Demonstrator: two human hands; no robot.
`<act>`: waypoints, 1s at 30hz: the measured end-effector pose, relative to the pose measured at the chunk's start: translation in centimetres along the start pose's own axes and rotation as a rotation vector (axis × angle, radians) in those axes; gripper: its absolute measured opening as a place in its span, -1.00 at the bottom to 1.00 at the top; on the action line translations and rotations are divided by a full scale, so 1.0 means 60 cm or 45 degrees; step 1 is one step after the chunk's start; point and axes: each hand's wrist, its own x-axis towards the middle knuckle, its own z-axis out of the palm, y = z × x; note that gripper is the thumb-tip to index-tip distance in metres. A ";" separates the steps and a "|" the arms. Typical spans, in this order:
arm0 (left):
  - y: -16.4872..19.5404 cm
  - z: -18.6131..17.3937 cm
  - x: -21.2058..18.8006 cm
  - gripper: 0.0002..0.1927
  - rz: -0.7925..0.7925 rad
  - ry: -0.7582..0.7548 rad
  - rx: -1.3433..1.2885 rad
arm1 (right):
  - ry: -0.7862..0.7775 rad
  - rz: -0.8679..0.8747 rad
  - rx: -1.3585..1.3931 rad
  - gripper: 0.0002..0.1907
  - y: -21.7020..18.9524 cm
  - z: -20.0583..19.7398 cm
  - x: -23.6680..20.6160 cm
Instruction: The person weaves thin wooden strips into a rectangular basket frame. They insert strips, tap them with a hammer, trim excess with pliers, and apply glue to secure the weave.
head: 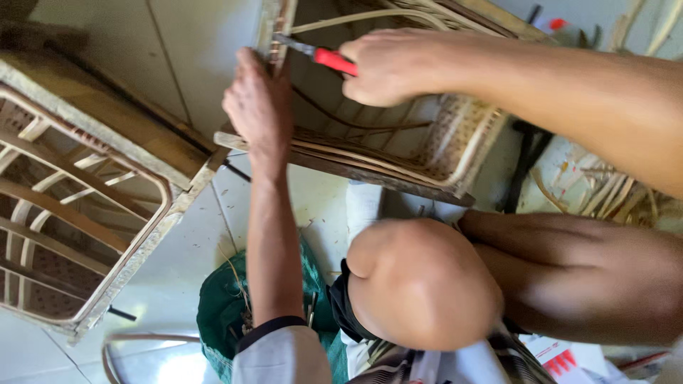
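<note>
My left hand [257,103] presses against the edge of a rattan chair frame [398,153] that lies tipped in front of me, fingers wrapped at its upright rail. My right hand [388,65] grips a tool with a red handle [334,60]; its metal tip touches the rail just above my left fingers. The woven cane seat panel [459,131] shows under my right wrist. My bare knee [420,281] sits below the frame.
A second rattan chair frame [92,178] lies to the left on the white tiled floor [185,64]. A green cloth [220,313] lies by my left forearm. Loose cane strips [605,192] pile up at the right; printed paper [562,359] lies at bottom right.
</note>
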 end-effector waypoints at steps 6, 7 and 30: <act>-0.013 -0.040 -0.023 -0.34 0.142 -0.017 0.241 | 0.417 -0.301 0.364 -0.62 0.154 0.101 -0.140; -0.013 -0.052 -0.027 -0.23 0.203 0.014 0.188 | 0.532 -0.386 0.472 -0.64 0.214 0.140 -0.174; 0.035 -0.048 -0.227 -0.38 1.341 -0.407 0.134 | 1.658 0.444 0.612 -0.62 0.606 0.818 -0.006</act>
